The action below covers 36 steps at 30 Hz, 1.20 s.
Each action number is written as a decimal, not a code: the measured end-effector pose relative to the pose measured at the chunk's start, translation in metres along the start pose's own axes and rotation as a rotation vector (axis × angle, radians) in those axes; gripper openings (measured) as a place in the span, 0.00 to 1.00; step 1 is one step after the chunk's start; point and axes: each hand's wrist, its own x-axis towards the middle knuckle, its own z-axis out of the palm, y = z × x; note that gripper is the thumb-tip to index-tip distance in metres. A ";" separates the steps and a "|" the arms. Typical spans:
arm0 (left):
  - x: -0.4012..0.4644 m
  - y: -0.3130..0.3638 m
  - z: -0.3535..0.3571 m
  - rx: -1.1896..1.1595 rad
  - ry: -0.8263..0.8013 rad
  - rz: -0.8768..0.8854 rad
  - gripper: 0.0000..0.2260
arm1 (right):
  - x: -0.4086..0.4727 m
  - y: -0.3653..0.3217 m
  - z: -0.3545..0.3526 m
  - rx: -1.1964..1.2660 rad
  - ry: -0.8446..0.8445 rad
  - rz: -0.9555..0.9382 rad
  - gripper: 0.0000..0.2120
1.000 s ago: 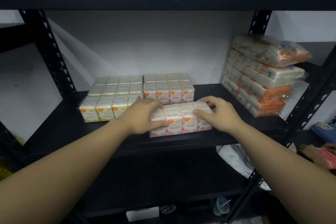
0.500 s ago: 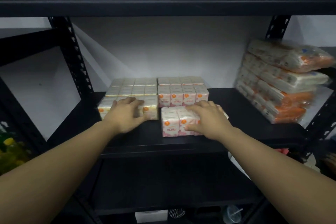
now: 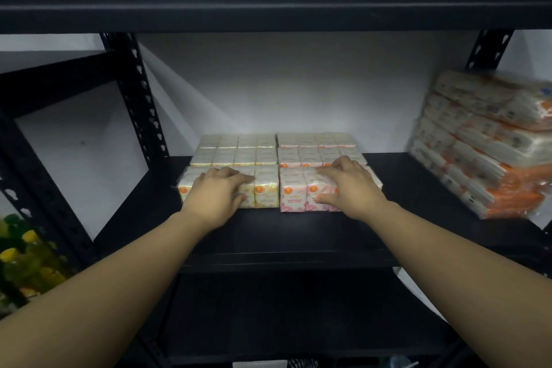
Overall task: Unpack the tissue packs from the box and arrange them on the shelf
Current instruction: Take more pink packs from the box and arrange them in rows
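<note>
Two blocks of small tissue packs stand side by side on the black shelf (image 3: 298,236). The yellow-printed packs (image 3: 265,188) are on the left, the pink-printed packs (image 3: 294,191) on the right, each in rows running back toward the wall. My left hand (image 3: 219,196) lies flat over the front row of yellow packs, fingers fairly straight. My right hand (image 3: 348,188) rests on the front row of pink packs, fingers spread on top and thumb against their front face. The box is out of sight.
A tall stack of larger wrapped tissue bundles (image 3: 484,143) with orange ends leans at the shelf's right end. Perforated black uprights (image 3: 140,98) frame the bay, with another board close overhead. Yellow-capped bottles (image 3: 21,260) sit at lower left. A lower shelf lies below.
My right hand pushed the front pink row back against the other pink packs, level with the yellow front row. My left hand stayed on the yellow packs. The camera drew closer.
</note>
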 end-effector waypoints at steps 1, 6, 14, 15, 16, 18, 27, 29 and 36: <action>0.000 -0.001 0.000 0.001 0.009 0.003 0.20 | 0.003 0.001 0.001 0.000 0.001 -0.005 0.35; 0.004 -0.007 0.002 -0.004 0.027 0.027 0.20 | 0.011 0.003 0.006 -0.024 0.011 -0.011 0.35; 0.034 -0.005 -0.007 -0.046 -0.101 0.041 0.38 | 0.020 0.007 -0.008 -0.101 -0.032 -0.048 0.44; 0.041 -0.006 -0.009 -0.036 -0.152 0.033 0.42 | 0.023 0.007 -0.011 -0.104 -0.046 -0.040 0.48; 0.048 -0.008 -0.010 -0.021 -0.210 0.027 0.46 | 0.026 0.007 -0.014 -0.102 -0.052 -0.026 0.50; 0.060 -0.010 -0.012 0.006 -0.306 0.014 0.51 | 0.035 0.008 -0.017 -0.101 -0.041 0.016 0.51; 0.071 -0.025 0.004 0.022 -0.382 0.006 0.55 | 0.095 0.015 -0.016 -0.018 -0.109 0.351 0.46; 0.072 -0.025 0.005 0.015 -0.378 0.005 0.56 | 0.101 0.016 -0.009 -0.018 -0.138 0.372 0.47; 0.073 -0.027 0.006 -0.009 -0.367 0.005 0.56 | 0.108 0.018 0.001 0.062 -0.115 0.486 0.61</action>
